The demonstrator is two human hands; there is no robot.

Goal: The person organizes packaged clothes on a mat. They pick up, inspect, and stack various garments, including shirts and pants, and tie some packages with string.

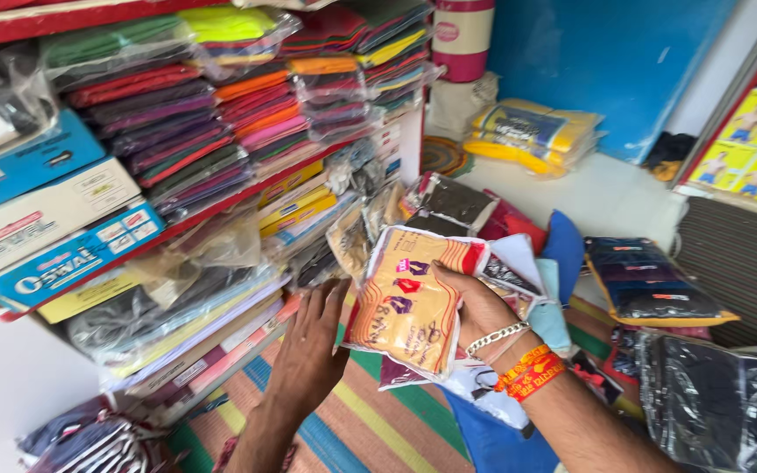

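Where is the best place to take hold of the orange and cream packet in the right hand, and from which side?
Probably its free lower edge, from below on the left. The orange and cream packet stands tilted, the right hand already clasping its right edge, and other packets lie behind it. The left hand is open beside that lower corner, not touching it.

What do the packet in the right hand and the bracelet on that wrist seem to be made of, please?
The packet looks like thin glossy plastic film over a printed card or folded cloth: it wrinkles and catches light. The bracelet seems to be silvery metal chain, judging by its shiny links. The band beside it looks like orange-red thread or cloth, matte.
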